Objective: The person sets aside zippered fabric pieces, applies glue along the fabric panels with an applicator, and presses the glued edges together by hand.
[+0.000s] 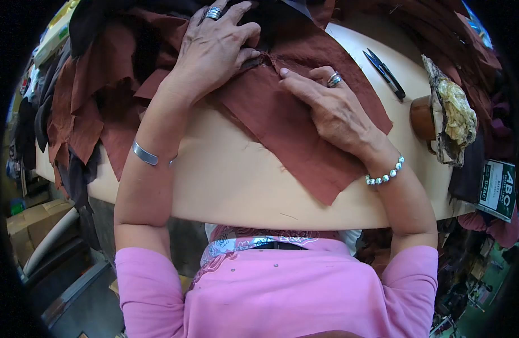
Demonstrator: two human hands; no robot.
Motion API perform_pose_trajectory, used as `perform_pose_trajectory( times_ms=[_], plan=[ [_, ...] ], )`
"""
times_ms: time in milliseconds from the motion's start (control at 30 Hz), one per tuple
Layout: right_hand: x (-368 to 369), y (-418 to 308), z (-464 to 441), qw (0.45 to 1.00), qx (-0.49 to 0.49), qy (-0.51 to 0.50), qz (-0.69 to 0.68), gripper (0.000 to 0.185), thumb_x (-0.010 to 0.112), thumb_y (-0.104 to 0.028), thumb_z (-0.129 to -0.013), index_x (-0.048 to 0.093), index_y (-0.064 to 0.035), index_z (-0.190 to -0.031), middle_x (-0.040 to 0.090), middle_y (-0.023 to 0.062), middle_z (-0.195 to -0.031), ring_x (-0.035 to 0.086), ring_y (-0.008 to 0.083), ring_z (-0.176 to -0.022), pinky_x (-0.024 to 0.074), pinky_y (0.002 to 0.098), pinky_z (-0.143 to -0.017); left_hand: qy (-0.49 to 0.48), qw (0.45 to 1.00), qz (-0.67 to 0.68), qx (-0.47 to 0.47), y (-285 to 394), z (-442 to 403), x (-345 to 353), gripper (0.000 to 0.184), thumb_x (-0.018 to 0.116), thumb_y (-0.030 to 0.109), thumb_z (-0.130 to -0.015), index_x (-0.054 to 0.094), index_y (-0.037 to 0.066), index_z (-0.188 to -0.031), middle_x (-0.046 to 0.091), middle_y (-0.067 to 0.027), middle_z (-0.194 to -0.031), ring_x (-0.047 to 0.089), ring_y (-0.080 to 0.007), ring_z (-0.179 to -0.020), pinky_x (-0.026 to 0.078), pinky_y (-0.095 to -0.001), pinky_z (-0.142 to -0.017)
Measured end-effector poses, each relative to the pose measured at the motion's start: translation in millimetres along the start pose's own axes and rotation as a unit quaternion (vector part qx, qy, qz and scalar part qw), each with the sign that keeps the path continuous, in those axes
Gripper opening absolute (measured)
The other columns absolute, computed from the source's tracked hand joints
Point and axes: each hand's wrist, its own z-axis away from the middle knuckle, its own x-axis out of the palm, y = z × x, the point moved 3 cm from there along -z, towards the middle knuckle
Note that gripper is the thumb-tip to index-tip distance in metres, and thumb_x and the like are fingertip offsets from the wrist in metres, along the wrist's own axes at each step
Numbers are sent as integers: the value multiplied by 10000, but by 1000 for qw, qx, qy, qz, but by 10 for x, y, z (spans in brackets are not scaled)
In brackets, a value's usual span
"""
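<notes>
A reddish-brown piece of cloth (304,141) with frayed edges lies across the pale tabletop in front of me. My left hand (217,48), wearing rings, rests on its upper part, with thumb and bent fingers closed on the fabric at a puckered spot (265,59). Just right of that spot, my right hand (333,107) pinches the same cloth between thumb and forefinger, the other fingers curled. A small gap separates the two hands. Whatever lies under the fingertips is hidden.
Black thread snips (384,74) lie to the right, near a brown mug (423,118) and a rough, crusted slab (454,112). More brown cloth (110,73) is heaped at left. A dark green ABC package (498,188) sits at the right edge of the table (237,191).
</notes>
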Motion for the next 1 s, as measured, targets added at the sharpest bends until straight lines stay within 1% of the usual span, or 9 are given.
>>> perform_pose_trajectory(
  times_ms=[100,133,267,400,500,700,767,867,1000],
  plan=[
    [0,-55,-22,998,-36,-15,53,401,532,70,-694,545,-68,-1070,585,164,-1125,549,307,-970,458,365,-842,2,1000,3,16,-15,11,43,184,655,218,-746,610,87,-867,446,-161,-1292,341,-394,-1258,278,-506,-1029],
    [-22,-26,-52,999,-26,-1,-20,411,519,88,-685,541,-55,-1070,595,151,-1074,551,300,-978,452,367,-861,2,1000,6,16,-16,14,43,191,655,225,-748,607,83,-865,447,-160,-1291,341,-392,-1258,278,-508,-1029],
    [-17,85,-40,973,135,35,-182,457,452,115,-671,518,-43,-1095,578,142,-987,540,316,-970,431,385,-898,-4,1000,13,20,-40,40,30,221,657,246,-755,592,69,-870,448,-153,-1292,345,-386,-1257,275,-517,-1029],
    [6,92,-73,981,124,19,-150,481,437,116,-670,509,-51,-1115,574,149,-1011,522,319,-978,427,397,-897,-27,999,16,15,9,38,-32,247,661,256,-759,573,66,-890,447,-148,-1297,346,-379,-1260,278,-519,-1030],
    [10,111,-67,979,132,10,-157,493,424,116,-669,507,-51,-1125,577,151,-1027,514,323,-986,422,404,-902,-2,999,-7,40,34,17,26,233,653,219,-758,565,55,-898,447,-145,-1300,347,-374,-1261,285,-523,-1024],
    [12,125,-99,975,134,-9,-176,503,404,125,-672,506,-53,-1131,582,149,-1055,519,321,-995,421,398,-915,21,999,-12,31,66,12,59,185,591,119,-762,568,28,-921,450,-144,-1301,357,-366,-1256,293,-529,-1012],
    [25,124,-109,977,131,-13,-167,501,397,129,-677,506,-54,-1131,583,145,-1055,522,317,-1007,420,393,-924,35,998,-37,35,80,19,62,187,581,120,-767,570,27,-930,449,-142,-1302,360,-364,-1253,296,-525,-1009],
    [19,147,-107,956,160,-22,-244,497,399,129,-684,504,-53,-1134,584,138,-1061,524,310,-1022,414,388,-939,44,998,-40,37,84,25,84,186,563,119,-775,569,28,-936,449,-138,-1303,366,-362,-1246,299,-524,-1004],
    [-6,124,-96,962,164,4,-220,496,406,125,-684,501,-52,-1138,581,143,-1053,523,312,-1028,412,385,-943,50,998,-9,37,86,46,71,177,537,110,-783,562,26,-938,445,-138,-1306,370,-363,-1241,301,-529,-1000]
  ],
)
